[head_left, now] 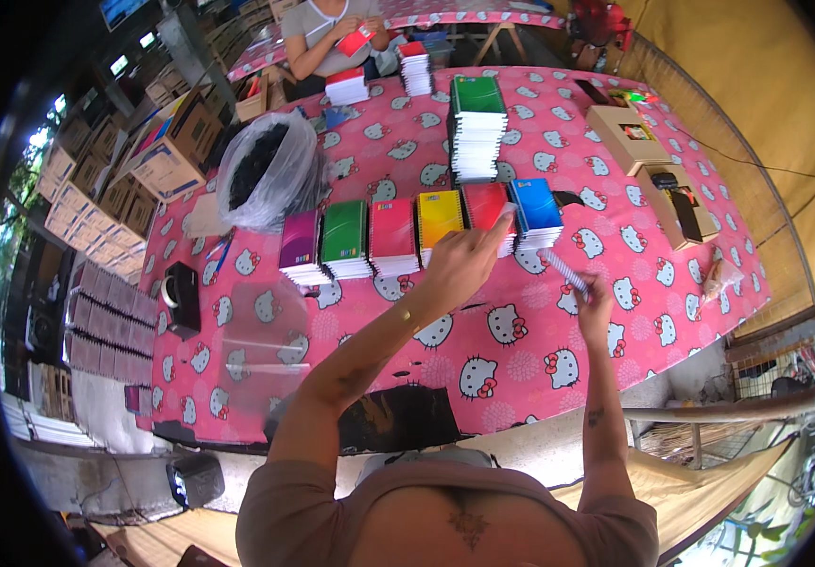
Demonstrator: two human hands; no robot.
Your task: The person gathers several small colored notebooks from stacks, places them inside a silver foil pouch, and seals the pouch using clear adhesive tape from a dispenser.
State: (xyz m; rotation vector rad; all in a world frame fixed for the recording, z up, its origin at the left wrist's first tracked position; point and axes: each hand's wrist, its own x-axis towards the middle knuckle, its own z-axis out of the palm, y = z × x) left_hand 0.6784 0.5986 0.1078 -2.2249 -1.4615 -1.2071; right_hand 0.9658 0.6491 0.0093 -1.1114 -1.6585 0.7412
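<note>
A row of spiral notebook stacks crosses the table: purple (300, 241), green (343, 234), pink-red (393, 231), yellow (440, 215), red (485, 203) and blue (537, 203). My left hand (464, 265) reaches over the front of the red stack, index finger stretched along its right side; its other fingers are partly hidden. My right hand (597, 304) is closed on the near end of a spiral notebook (566, 272). That notebook is tilted and seen nearly edge-on, just in front of the blue stack, so its cover is hard to make out.
Behind the row rises a tall stack of green notebooks (478, 123). A plastic-lined bin of black coils (270, 170) stands left, near a clear plastic sheet (264, 345). Open cardboard boxes (677, 208) lie right. Across the table, a person holds a red notebook (355, 41).
</note>
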